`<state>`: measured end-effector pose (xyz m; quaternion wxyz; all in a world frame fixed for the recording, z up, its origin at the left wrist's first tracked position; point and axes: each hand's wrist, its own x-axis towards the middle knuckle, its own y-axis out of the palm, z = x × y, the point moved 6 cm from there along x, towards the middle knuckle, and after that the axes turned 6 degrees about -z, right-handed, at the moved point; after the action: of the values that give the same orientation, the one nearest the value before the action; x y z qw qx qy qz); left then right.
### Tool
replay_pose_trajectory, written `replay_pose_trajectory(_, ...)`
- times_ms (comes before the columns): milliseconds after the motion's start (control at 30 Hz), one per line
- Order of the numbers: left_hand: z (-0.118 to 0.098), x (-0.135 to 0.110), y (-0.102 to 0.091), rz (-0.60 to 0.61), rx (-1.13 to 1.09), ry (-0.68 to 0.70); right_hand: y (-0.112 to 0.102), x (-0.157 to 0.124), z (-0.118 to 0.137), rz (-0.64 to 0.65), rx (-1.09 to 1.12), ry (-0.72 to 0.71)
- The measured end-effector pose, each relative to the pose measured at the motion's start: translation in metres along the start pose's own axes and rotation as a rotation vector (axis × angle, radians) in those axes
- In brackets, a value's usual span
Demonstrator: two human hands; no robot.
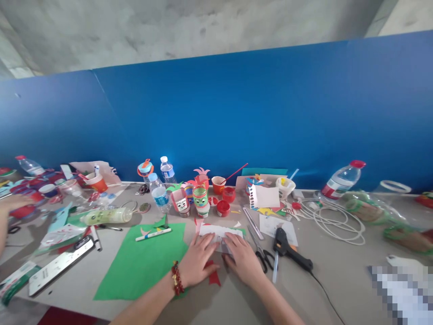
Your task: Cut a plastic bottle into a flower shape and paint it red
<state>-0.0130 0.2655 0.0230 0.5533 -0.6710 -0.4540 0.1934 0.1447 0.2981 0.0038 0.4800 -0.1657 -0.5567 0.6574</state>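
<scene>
My left hand (202,261) lies flat with fingers spread, its fingertips on a piece of white paper (216,230). From the other side my right hand (241,257) rests on the same paper, also with its fingers stretched out. A red paper scrap (214,276) sits under and beside my left thumb. To the left is a large green sheet (145,262) with a white marker (153,234) on it. Black-handled scissors (262,253) and a black glue gun (287,250) lie right of my right hand.
Behind the paper stand decorated cups (202,203), red paint pots (223,208) and water bottles (159,194). A white cable (333,221) coils at the right. A glue-gun cord runs to the front edge. Another person's hand (16,203) works at the far left.
</scene>
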Motion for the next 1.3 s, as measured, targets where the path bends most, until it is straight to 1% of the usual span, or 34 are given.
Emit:
replay_pose_trajectory(67, 0.008, 0.000, -0.011, -0.103, -0.018, -0.045, 0.000, 0.000, 0.000, 0.001, -0.001, -0.004)
replay_pose_trajectory(133, 0.019, -0.002, -0.024, -0.245, -0.058, -0.096, 0.000, 0.000, -0.001, -0.007, -0.004, -0.008)
replay_pose_trajectory(167, 0.027, -0.003, -0.033, -0.338, -0.084, -0.129, 0.000, 0.000, -0.002, -0.014, -0.007, -0.010)
replay_pose_trajectory(233, 0.045, -0.010, -0.056, -0.581, -0.113, -0.215, 0.001, -0.001, -0.002, -0.020, -0.013, -0.012)
replay_pose_trajectory(300, 0.065, -0.019, -0.081, -0.836, -0.056, -0.300, 0.002, 0.000, -0.003, -0.006, -0.019, -0.010)
replay_pose_trajectory(333, 0.072, -0.022, -0.091, -0.919, 0.005, -0.316, 0.002, 0.000, -0.003, 0.007, -0.022, -0.005)
replay_pose_trajectory(367, 0.079, -0.022, -0.100, -0.955, 0.073, -0.316, 0.002, 0.001, -0.003, 0.023, -0.023, 0.002)
replay_pose_trajectory(467, 0.097, -0.013, -0.114, -0.918, 0.238, -0.308, 0.001, 0.002, -0.002, 0.058, -0.022, 0.030)
replay_pose_trajectory(567, 0.112, -0.004, -0.117, -0.861, 0.313, -0.319, -0.001, 0.003, -0.001, 0.060, -0.017, 0.046)
replay_pose_trajectory(667, 0.119, -0.001, -0.115, -0.851, 0.289, -0.305, -0.002, 0.003, -0.001, 0.042, -0.005, 0.045)
replay_pose_trajectory(800, 0.116, -0.010, -0.116, -0.861, 0.160, -0.290, -0.004, 0.004, -0.002, 0.005, 0.016, 0.026)
replay_pose_trajectory(900, 0.104, -0.022, -0.120, -0.852, 0.069, -0.293, -0.011, 0.005, 0.000, -0.080, 0.058, 0.004)
replay_pose_trajectory(967, 0.091, -0.030, -0.122, -0.847, 0.021, -0.290, -0.018, 0.006, 0.007, -0.145, 0.119, -0.020)
replay_pose_trajectory(1033, 0.074, -0.034, -0.120, -0.821, -0.033, -0.276, -0.022, 0.007, 0.015, -0.175, 0.208, -0.036)
replay_pose_trajectory(1100, 0.054, -0.034, -0.116, -0.774, -0.082, -0.250, -0.022, 0.010, 0.023, -0.165, 0.310, -0.013)
replay_pose_trajectory(1200, 0.022, -0.030, -0.103, -0.665, -0.141, -0.206, -0.019, 0.020, 0.031, -0.112, 0.455, 0.085)
replay_pose_trajectory(1300, 0.000, -0.029, -0.091, -0.589, -0.221, -0.176, -0.019, 0.031, 0.038, -0.080, 0.560, 0.154)
